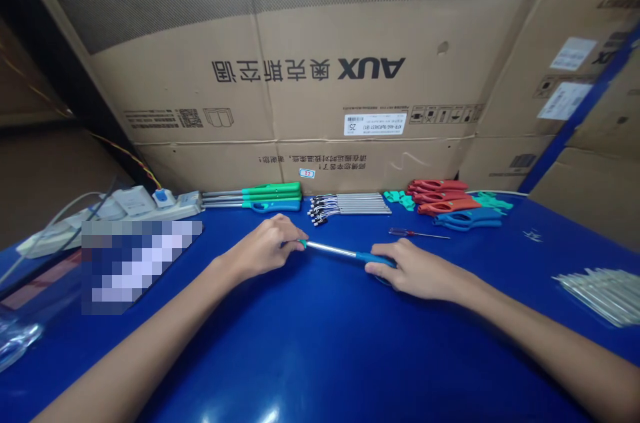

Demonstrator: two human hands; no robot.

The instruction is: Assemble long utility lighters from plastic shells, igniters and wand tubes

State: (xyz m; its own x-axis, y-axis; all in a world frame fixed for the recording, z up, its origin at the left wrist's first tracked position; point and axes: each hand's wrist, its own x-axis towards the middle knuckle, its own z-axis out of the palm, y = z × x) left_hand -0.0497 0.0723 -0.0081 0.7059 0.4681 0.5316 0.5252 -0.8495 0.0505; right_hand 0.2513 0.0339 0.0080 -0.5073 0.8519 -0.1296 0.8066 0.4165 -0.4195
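Observation:
A blue-handled lighter with a long metal tube is held between my two hands above the blue table. My right hand is closed around its blue handle. At the tube's left end, my left hand pinches a small green piece that sits on the tip. Behind my hands lie metal tubes with wires, and left of them a stack of green and blue lighters. A screwdriver rests beyond my right hand.
Red and blue handles lie at the back right beside green pieces. Clear plastic-like sticks are at the far right. A power strip with plugs and a blurred-out rectangle are on the left. Cardboard stands behind.

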